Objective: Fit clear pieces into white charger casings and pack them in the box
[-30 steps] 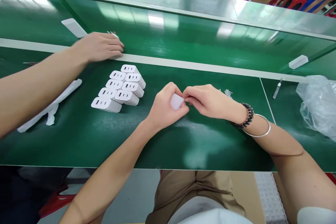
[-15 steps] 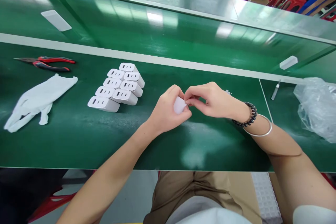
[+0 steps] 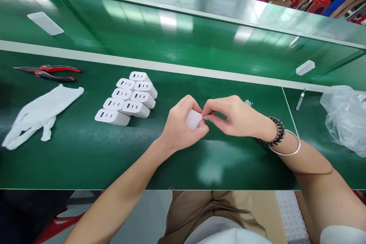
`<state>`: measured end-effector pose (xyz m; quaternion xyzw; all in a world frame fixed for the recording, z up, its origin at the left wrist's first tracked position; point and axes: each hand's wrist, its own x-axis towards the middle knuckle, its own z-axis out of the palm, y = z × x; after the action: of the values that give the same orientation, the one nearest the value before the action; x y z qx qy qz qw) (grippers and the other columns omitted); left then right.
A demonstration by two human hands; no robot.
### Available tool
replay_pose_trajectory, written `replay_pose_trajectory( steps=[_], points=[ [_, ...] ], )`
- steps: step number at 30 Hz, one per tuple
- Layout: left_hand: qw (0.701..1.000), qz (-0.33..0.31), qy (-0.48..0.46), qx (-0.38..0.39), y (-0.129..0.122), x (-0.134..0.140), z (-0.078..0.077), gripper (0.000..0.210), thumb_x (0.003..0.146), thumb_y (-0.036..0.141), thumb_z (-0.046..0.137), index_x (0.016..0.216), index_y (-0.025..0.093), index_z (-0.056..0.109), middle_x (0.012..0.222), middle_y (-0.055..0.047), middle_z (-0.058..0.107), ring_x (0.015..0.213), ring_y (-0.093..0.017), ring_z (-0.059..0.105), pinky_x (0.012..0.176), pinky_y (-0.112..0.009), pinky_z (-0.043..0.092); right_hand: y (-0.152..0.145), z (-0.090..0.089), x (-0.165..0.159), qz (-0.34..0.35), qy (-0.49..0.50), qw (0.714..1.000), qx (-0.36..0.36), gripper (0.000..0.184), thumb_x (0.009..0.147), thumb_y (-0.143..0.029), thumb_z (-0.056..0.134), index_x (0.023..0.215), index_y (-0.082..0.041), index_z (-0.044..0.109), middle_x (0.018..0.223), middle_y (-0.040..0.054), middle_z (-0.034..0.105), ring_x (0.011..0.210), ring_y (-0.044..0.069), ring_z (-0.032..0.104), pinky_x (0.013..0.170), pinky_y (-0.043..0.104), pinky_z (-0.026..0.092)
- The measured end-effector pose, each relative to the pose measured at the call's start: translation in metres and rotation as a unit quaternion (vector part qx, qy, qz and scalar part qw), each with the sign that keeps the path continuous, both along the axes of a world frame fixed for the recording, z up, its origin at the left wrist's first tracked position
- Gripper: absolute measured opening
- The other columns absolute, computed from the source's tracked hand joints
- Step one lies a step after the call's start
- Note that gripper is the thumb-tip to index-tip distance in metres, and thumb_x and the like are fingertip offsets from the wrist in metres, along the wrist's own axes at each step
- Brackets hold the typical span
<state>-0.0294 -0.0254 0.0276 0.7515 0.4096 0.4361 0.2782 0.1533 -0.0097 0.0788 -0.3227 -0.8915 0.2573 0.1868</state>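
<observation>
My left hand [image 3: 183, 124] is wrapped round a white charger [image 3: 193, 119], with only one plain face of it showing between thumb and fingers. Thumb and forefinger of my right hand [image 3: 225, 116] are pinched together against the charger's right end; whatever is between those fingertips is too small to make out. A little pile of tiny whitish pieces [image 3: 248, 103] lies just beyond my right wrist. To the left of my hands, several white chargers [image 3: 136, 109] are grouped in two rows, their port faces turned up toward me.
Red-and-black pliers [image 3: 48, 72] and a white glove [image 3: 42, 116] lie at the left. At the right are a slim pen-like tool [image 3: 300, 100] and a crumpled clear plastic bag [image 3: 344, 120]. Behind a pale rail runs a green belt [image 3: 183, 42] carrying white blocks [image 3: 305, 67].
The white blocks on the belt have shifted left. My hands keep nearly the same hold on the charger, and the whole view has tilted slightly.
</observation>
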Motion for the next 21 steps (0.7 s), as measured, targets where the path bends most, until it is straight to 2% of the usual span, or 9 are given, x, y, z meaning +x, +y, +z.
replay_pose_trajectory(
  steps=[8, 13, 21],
  points=[
    [0.99, -0.019, -0.061, 0.124, -0.009, -0.001, 0.007, 0.021, 0.064, 0.012, 0.059, 0.08, 0.02, 0.048, 0.076, 0.0, 0.054, 0.065, -0.012, 0.05, 0.054, -0.026, 0.041, -0.017, 0.016, -0.001, 0.018, 0.043, 0.998, 0.039, 0.014, 0.088, -0.007, 0.049, 0.083, -0.019, 0.053, 0.074, -0.0003, 0.063, 0.062, 0.01, 0.052, 0.057, 0.022, 0.037],
    [0.988, -0.047, -0.064, 0.129, -0.013, -0.004, 0.012, 0.024, 0.064, 0.011, 0.058, 0.085, 0.02, 0.051, 0.08, -0.001, 0.055, 0.067, -0.013, 0.053, 0.053, -0.026, 0.043, -0.023, 0.02, 0.0, 0.028, 0.058, 0.997, 0.044, 0.013, 0.092, -0.01, 0.049, 0.085, -0.019, 0.053, 0.078, 0.001, 0.064, 0.067, 0.011, 0.056, 0.06, 0.022, 0.041],
    [0.988, -0.059, -0.064, 0.131, -0.012, -0.003, 0.012, 0.026, 0.064, 0.01, 0.058, 0.087, 0.019, 0.051, 0.082, -0.002, 0.056, 0.069, -0.013, 0.052, 0.054, -0.026, 0.044, -0.019, 0.021, 0.004, 0.03, 0.05, 0.998, 0.013, 0.014, 0.091, -0.009, 0.051, 0.082, -0.02, 0.053, 0.079, 0.001, 0.065, 0.067, 0.011, 0.056, 0.06, 0.023, 0.043]
  ],
)
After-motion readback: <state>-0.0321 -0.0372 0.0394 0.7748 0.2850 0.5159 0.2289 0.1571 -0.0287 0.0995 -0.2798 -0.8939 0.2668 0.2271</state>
